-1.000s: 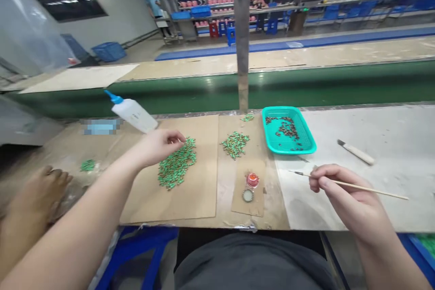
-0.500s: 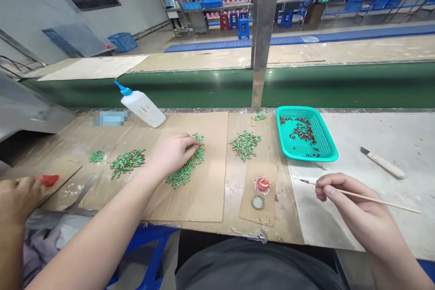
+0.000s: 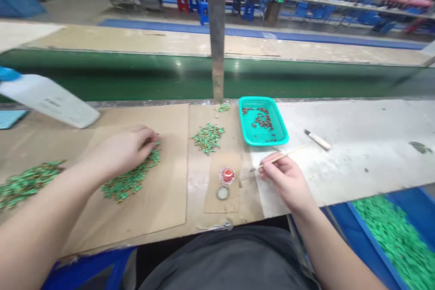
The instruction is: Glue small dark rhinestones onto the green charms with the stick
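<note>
My left hand (image 3: pixel 131 150) rests at the far edge of a pile of small green and gold pieces (image 3: pixel 127 185) on a cardboard sheet. Its fingers are curled together, and whatever is between them is too small to make out. In my right hand (image 3: pixel 285 181) is a thin paintbrush (image 3: pixel 279 157), its dark tip pointing left above the table. Left of that tip, a small cardboard piece (image 3: pixel 212 206) bears a bottle cap with red paint (image 3: pixel 227 175) and a cap with pale contents (image 3: pixel 223 193). Beyond them lies another pile of green pieces (image 3: pixel 208 138).
A turquoise basket (image 3: pixel 242 122) holds small dark pieces. Right of it lies a knife-like tool with a pale handle (image 3: pixel 318 140). A white bottle (image 3: pixel 54 99) leans at left, above another green pile (image 3: pixel 29 183). A metal post (image 3: pixel 217 31) stands at the back; a blue bin (image 3: pixel 377 244) is at lower right.
The view has swung right, bringing the blue bin in and taking the neighbouring person's hand out. The brush's tip is closer to the caps. My left hand stays at the same pile.
</note>
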`<state>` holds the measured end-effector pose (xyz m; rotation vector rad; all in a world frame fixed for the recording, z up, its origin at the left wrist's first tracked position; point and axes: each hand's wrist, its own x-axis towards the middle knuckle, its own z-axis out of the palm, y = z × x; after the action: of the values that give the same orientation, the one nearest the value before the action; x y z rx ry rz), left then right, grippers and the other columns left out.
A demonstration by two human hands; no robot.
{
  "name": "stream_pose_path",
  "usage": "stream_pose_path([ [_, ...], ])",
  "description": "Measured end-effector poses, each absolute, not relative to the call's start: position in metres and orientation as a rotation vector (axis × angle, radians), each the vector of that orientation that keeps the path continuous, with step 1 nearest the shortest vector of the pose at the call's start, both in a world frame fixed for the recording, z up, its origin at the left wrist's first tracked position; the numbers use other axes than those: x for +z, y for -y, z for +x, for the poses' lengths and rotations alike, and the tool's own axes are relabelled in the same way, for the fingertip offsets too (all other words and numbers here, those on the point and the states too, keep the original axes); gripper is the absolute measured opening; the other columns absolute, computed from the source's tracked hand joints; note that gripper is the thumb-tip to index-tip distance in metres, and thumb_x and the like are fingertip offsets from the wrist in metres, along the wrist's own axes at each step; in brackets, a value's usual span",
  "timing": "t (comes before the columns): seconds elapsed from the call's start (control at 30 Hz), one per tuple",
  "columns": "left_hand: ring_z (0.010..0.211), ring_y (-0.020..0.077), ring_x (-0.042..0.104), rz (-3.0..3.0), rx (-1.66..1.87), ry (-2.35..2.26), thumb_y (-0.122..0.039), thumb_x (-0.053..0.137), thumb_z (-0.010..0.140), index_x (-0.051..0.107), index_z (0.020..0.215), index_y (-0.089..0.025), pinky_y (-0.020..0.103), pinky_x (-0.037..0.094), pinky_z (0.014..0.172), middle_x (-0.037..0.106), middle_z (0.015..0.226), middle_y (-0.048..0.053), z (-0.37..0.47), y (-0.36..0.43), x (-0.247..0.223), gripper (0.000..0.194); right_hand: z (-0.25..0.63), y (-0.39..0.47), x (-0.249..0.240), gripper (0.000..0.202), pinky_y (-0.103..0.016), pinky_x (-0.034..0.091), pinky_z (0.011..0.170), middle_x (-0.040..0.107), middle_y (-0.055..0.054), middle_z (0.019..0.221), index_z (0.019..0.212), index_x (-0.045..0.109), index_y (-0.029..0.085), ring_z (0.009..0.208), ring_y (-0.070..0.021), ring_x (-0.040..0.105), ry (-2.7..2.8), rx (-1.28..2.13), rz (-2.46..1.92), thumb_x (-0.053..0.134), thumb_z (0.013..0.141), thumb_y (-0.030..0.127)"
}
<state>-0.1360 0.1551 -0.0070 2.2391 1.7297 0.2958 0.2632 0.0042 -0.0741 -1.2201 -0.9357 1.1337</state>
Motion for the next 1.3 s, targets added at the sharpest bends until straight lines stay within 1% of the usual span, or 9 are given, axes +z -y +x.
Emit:
stream_pose_path([
  [0.1,0.077,0.0279,0.071,2.098,0.383,-1.676,-0.046,0.063,0.102,0.069,0.096,-0.029,0.033,0.054,0.069,0.075,0.082,0.001,-0.128,-0.132,-0.003,0.019,0.257,-0.01,-0.083,0.054,-0.038,0.073,0.078,0.082,-0.004,0.087,0.09,0.081,0.025,0.077,-0.0215,0.08,0.918,1.165,-1.234,0.105,0.088,0.073],
  [0.2,0.085,0.0308,0.081,1.719,0.604,-1.522,-0.063,0.079,0.091,0.076,0.105,-0.03,0.037,0.065,0.074,0.084,0.09,0.004,-0.107,-0.096,-0.006,0.036,0.251,-0.014,-0.087,0.05,-0.039,0.073,0.081,0.083,-0.003,0.086,0.093,0.08,0.025,0.077,-0.0219,0.081,0.901,1.232,-1.21,0.106,0.088,0.068],
  [0.27,0.094,0.0338,0.085,1.537,0.675,-1.461,-0.061,0.09,0.083,0.086,0.105,-0.03,0.042,0.07,0.085,0.091,0.098,0.008,-0.088,-0.072,-0.014,0.038,0.248,-0.016,-0.087,0.049,-0.039,0.073,0.082,0.084,-0.002,0.087,0.094,0.08,0.026,0.079,-0.0221,0.082,0.892,1.263,-1.193,0.107,0.088,0.066],
  [0.37,0.086,0.0328,0.083,1.424,0.759,-1.405,-0.061,0.094,0.08,0.089,0.085,-0.032,0.041,0.07,0.08,0.09,0.092,0.008,-0.064,-0.045,-0.029,0.03,0.247,-0.018,-0.086,0.051,-0.038,0.072,0.081,0.085,-0.002,0.087,0.093,0.079,0.026,0.079,-0.0214,0.082,0.884,1.28,-1.183,0.107,0.087,0.068],
  [0.5,0.073,0.0295,0.075,1.344,0.814,-1.403,-0.06,0.098,0.079,0.09,0.085,-0.034,0.038,0.067,0.073,0.084,0.079,0.005,-0.052,-0.031,-0.047,0.028,0.249,-0.017,-0.085,0.051,-0.037,0.071,0.079,0.085,-0.002,0.085,0.09,0.077,0.027,0.079,-0.0212,0.082,0.873,1.275,-1.193,0.108,0.086,0.068],
  [0.83,0.079,0.0272,0.072,1.36,0.83,-1.458,-0.07,0.101,0.081,0.084,0.09,-0.031,0.033,0.062,0.07,0.081,0.084,0.004,-0.064,-0.032,-0.051,0.043,0.247,-0.017,-0.083,0.052,-0.036,0.069,0.073,0.085,-0.002,0.081,0.088,0.076,0.026,0.073,-0.0202,0.08,0.853,1.274,-1.216,0.107,0.085,0.068],
  [0.93,0.07,0.0237,0.066,1.168,0.798,-1.335,-0.077,0.101,0.082,0.08,0.093,-0.029,0.032,0.058,0.061,0.074,0.078,0.002,-0.057,-0.028,-0.051,0.053,0.245,-0.019,-0.082,0.048,-0.038,0.072,0.08,0.086,-0.003,0.085,0.09,0.08,0.026,0.079,-0.0218,0.083,0.875,1.275,-1.226,0.107,0.086,0.065],
  [1.1,0.063,0.0186,0.054,0.942,0.758,-1.227,-0.073,0.106,0.077,0.073,0.085,-0.028,0.028,0.046,0.053,0.062,0.07,-0.002,-0.04,-0.024,-0.05,0.056,0.245,-0.022,-0.085,0.048,-0.039,0.073,0.079,0.086,-0.004,0.084,0.09,0.081,0.025,0.08,-0.0233,0.084,0.918,1.286,-1.246,0.107,0.086,0.065],
  [1.3,0.064,0.0191,0.052,0.974,0.746,-1.138,-0.073,0.099,0.09,0.074,0.08,-0.028,0.03,0.045,0.054,0.061,0.072,0.0,-0.038,-0.02,-0.055,0.053,0.243,-0.02,-0.088,0.044,-0.04,0.074,0.08,0.086,-0.004,0.085,0.092,0.08,0.025,0.08,-0.023,0.085,0.958,1.283,-1.264,0.105,0.091,0.062],
])
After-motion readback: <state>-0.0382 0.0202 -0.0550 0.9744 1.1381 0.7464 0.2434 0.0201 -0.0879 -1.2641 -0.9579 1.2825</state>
